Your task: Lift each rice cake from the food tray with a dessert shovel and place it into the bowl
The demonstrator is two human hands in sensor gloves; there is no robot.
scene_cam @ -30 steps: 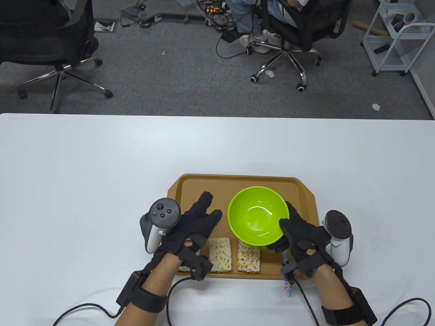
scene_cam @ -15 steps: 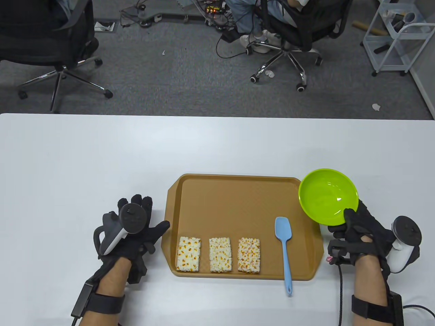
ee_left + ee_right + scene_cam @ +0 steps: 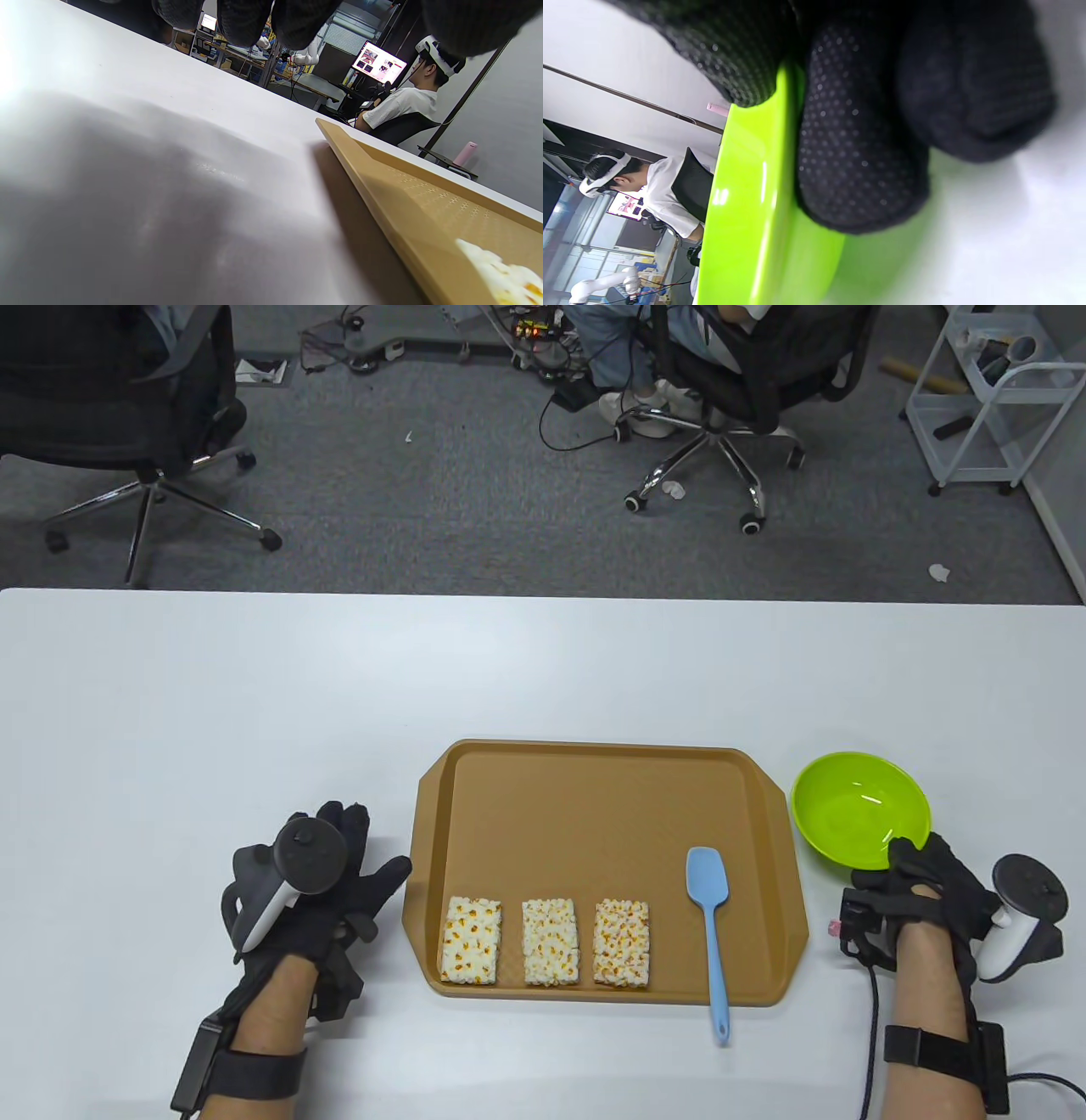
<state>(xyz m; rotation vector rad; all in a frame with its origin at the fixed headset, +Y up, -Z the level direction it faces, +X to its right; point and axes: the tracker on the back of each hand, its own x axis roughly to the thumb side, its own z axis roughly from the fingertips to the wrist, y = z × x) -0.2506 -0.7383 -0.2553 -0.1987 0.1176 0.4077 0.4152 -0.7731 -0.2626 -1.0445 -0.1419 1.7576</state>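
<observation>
Rice cakes, three pale puffed rectangles flecked orange, lie in a row along the tan plastic food tray's 6 o'clock edge, the light-blue silicone dessert shovel just beside them at 3 o'clock. The right hand pinches the glossy lime-green bowl's rim on the white table, off the tray at 3 o'clock. The left hand rests relaxed, empty, at the tray's 9 o'clock. The bowl should be set flat and near before letting go; the crumbly cakes want a shallow slide under.
</observation>
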